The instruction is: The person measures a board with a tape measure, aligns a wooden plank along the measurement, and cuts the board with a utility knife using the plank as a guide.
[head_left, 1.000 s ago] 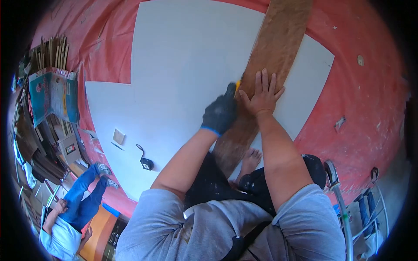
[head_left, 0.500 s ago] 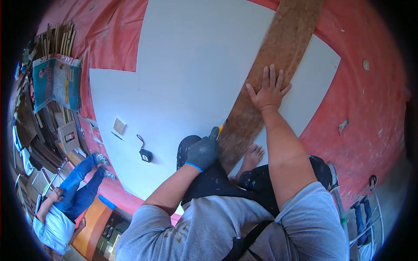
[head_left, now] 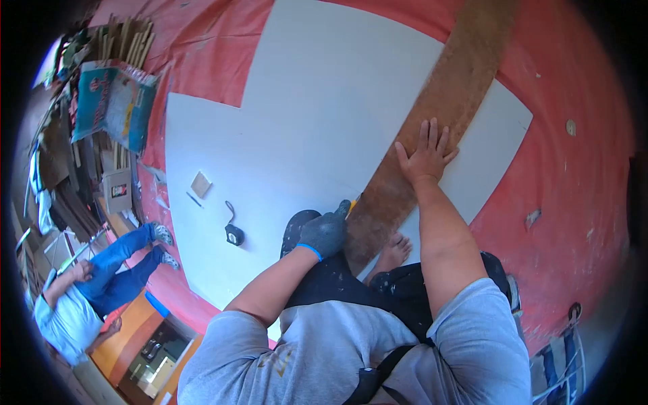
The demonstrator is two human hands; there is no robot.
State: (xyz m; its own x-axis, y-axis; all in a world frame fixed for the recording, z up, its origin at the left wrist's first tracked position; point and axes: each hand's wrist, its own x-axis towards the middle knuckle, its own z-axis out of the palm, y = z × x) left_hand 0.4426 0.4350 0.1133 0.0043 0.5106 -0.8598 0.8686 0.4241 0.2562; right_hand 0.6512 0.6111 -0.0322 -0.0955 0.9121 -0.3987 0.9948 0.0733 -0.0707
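Observation:
My left hand [head_left: 325,234], in a dark grey glove with a blue cuff, is closed around a yellow utility knife [head_left: 352,206]. Only a bit of the knife's yellow body and its dark tip show, right at the left edge of a brown wooden board [head_left: 432,115]. That long board lies slantwise across a large white sheet [head_left: 310,121]. My right hand [head_left: 426,162] is bare, pressing flat on the board with fingers spread. My bare foot [head_left: 395,251] is beside the board's near end, on the sheet.
A black tape measure [head_left: 234,235], a small square piece [head_left: 200,184] and a thin dark stick [head_left: 194,199] lie on the sheet. Red tarp [head_left: 533,223] spreads beneath. At left, a person in jeans [head_left: 115,266] sits near stacked wood [head_left: 128,44] and a teal bag [head_left: 111,101].
My view has shifted a little, so the sheet's left side and tape measure appear farther right. Both hands keep their hold, the knife staying at the board's edge.

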